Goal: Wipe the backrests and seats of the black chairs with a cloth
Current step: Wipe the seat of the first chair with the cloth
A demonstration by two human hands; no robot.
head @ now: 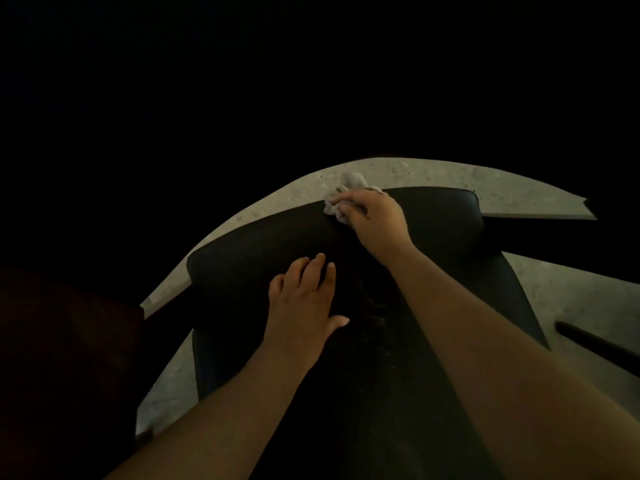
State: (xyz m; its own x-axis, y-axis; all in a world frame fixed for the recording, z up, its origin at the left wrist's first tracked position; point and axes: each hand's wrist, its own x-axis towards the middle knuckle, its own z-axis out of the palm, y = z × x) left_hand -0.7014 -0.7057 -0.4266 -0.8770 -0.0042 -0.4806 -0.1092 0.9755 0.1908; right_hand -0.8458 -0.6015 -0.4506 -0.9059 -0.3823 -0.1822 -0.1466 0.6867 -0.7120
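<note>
Seemingly one black chair (242,258), one cloth (348,188), two hands (304,301) (375,218).

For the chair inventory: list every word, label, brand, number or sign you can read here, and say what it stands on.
None can be read.
Black padded chair: no label or brand shows.
Crumpled pale grey cloth, gripped by the right hand: no print.
Speckled pale stone floor: no marking.
The left hand rests flat on the chair and may hide something.
The rest of the picture is too dark to tell.
</note>
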